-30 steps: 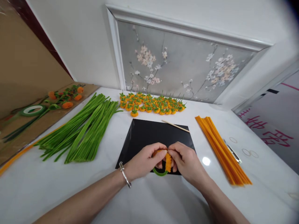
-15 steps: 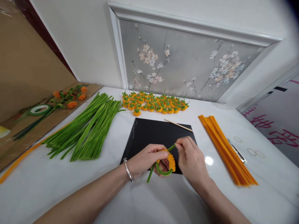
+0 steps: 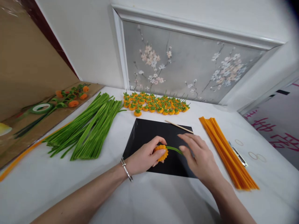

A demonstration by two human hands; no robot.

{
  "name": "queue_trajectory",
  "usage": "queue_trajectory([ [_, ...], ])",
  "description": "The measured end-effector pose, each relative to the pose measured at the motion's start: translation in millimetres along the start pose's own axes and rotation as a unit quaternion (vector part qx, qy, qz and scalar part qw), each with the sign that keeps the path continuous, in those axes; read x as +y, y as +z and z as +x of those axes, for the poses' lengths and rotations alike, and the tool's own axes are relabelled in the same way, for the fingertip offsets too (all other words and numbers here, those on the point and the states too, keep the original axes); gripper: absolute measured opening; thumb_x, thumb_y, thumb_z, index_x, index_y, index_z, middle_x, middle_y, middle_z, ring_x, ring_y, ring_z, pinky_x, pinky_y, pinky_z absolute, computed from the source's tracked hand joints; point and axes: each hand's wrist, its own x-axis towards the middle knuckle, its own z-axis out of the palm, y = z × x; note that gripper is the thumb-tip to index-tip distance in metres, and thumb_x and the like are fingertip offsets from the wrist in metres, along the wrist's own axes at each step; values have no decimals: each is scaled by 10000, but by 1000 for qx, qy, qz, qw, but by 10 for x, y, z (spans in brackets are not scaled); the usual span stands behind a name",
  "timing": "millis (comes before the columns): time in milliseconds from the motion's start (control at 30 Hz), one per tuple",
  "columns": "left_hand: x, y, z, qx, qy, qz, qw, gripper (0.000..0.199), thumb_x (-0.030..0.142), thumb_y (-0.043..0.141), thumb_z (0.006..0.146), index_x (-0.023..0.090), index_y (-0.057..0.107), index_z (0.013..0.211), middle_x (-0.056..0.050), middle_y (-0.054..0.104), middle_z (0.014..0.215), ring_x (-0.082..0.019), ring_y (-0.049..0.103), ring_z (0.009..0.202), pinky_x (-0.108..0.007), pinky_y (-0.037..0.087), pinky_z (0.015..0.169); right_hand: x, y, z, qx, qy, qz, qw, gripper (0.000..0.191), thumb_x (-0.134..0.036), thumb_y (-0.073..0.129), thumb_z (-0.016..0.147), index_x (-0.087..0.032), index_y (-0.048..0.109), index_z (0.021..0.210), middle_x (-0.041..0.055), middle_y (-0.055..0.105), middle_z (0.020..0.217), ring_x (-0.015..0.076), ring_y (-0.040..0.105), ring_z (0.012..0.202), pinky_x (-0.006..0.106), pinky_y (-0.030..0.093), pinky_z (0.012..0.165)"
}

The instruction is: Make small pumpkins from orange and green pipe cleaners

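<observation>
1. Here's my left hand (image 3: 149, 154), thumb and fingers pinched firmly around a ruffled orange flower (image 3: 165, 153), over the near half of the black mat (image 3: 140, 137).
2. Out of the flower's right side runs a green stem (image 3: 173, 149), curving gently towards my other hand.
3. My right hand (image 3: 202, 155) has its fingers loose and parted, thumb right by the stem's end; whether they touch, I can't tell.
4. A wooden stick (image 3: 178, 126) lies slantwise at the mat's far right corner.
5. Over on the left, a thick spread of green stems (image 3: 91, 133); on the right, a bundle of orange strips (image 3: 224, 152), a small metal tool (image 3: 240, 156) just beside it.
6. And at the far side, below the picture (image 3: 187, 56), a crowd of finished-looking little flowers (image 3: 153, 104), green tops up!
</observation>
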Motion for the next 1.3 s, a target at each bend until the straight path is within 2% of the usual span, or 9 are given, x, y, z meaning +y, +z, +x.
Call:
queue_trajectory([
  [100, 49, 1, -34, -3, 29, 78, 997, 272, 352, 549, 858, 199, 510, 1081, 36, 538, 722, -90, 455, 569, -205, 386, 530, -70, 70, -23, -58, -35, 17, 998, 203, -255, 454, 950, -206, 632, 1034, 55, 699, 920, 176, 651, 791, 323, 456, 732],
  [167, 79, 5, -55, 11, 46, 126, 991, 449, 332, 706, 731, 216, 518, 1122, 28, 571, 799, -115, 497, 658, -218, 408, 595, -93, 106, -41, -74, -21, 29, 997, 203, -213, 440, 949, -197, 642, 953, 32, 710, 836, 153, 648, 697, 299, 437, 677],
  [233, 96, 8, -67, 26, 63, 164, 984, 555, 295, 759, 670, 231, 509, 1161, 23, 597, 861, -131, 520, 699, -229, 415, 632, -108, 124, -55, -71, -3, 39, 997, 197, -211, 442, 941, -192, 637, 923, 31, 715, 832, 157, 649, 692, 284, 433, 647],
  [400, 91, -15, -70, 35, 99, 191, 976, 348, 258, 611, 811, 221, 537, 1150, -8, 635, 944, -143, 557, 738, -246, 428, 686, -155, 99, -59, -98, 10, 65, 993, 206, -232, 425, 941, -189, 627, 932, 23, 694, 747, 151, 628, 619, 254, 441, 589],
  [533, 84, -45, -69, 10, 90, 186, 978, 330, 287, 591, 826, 201, 554, 1142, -20, 640, 945, -147, 562, 751, -238, 439, 673, -168, 54, -48, -97, 8, 60, 993, 214, -226, 417, 936, -187, 627, 913, 13, 664, 677, 147, 612, 581, 246, 428, 563],
  [767, 50, -53, -46, -12, 78, 142, 987, 310, 279, 568, 842, 194, 563, 1139, -6, 601, 899, -123, 521, 720, -226, 435, 660, -97, 12, -53, -100, 5, 35, 994, 221, -208, 410, 932, -194, 630, 907, 12, 673, 701, 142, 602, 588, 252, 405, 577],
  [1033, 47, -50, -41, -14, 77, 101, 992, 288, 288, 535, 876, 183, 591, 1139, 12, 525, 790, -98, 423, 652, -210, 369, 579, 29, -74, -63, -102, 9, -27, 994, 246, -197, 408, 925, -223, 651, 960, 26, 699, 771, 161, 610, 616, 277, 427, 619],
  [1167, 42, -41, -44, -27, 50, 77, 995, 346, 315, 473, 917, 189, 555, 1228, 44, 453, 655, -85, 363, 557, -203, 310, 494, 60, -120, -67, -149, 23, -21, 988, 272, -185, 398, 922, -258, 645, 1010, 17, 700, 788, 165, 630, 626, 280, 456, 622],
  [1300, 23, -37, -36, -40, 47, 55, 997, 464, 271, 418, 941, 186, 398, 1397, 49, 462, 635, -89, 411, 555, -219, 366, 536, 39, -92, -61, -203, 34, 60, 977, 247, -229, 407, 942, -251, 616, 1072, 25, 693, 854, 166, 656, 692, 261, 494, 602],
])
